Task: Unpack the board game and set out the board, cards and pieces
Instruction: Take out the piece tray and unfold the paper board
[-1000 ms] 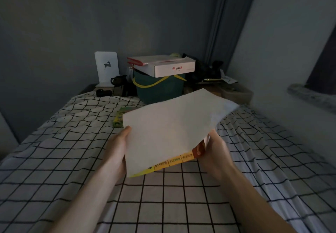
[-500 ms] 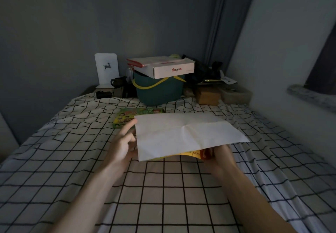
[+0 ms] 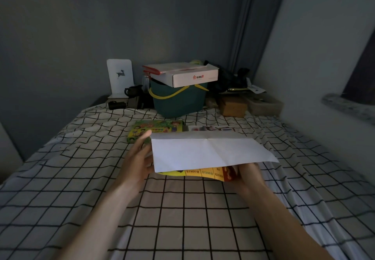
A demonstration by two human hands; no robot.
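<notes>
Board: folded paper game board [image 3: 207, 150], white underside up, held level just above the bed [image 3: 182, 209]; a yellow printed strip with price squares shows along its near edge.
Left hand: the left hand [image 3: 140, 158] holds the board's left edge, fingers stretched forward beside and under the sheet, thumb hidden below it.
Right hand: the right hand [image 3: 250, 173] grips the board's near right corner from beneath, fingers curled under the paper.
Game box: a green and yellow game box [image 3: 156, 128] lies flat on the bed just beyond the board, left of centre.
Cards: a few cards [image 3: 211, 128] lie on the bed past the board's far edge, right of the game box; details too dim to read.
Bedding: white sheet with a black grid.
Background: a green bin [image 3: 178, 101] with yellow handles stands at the head of the bed, a white carton [image 3: 188, 75] resting on top.
</notes>
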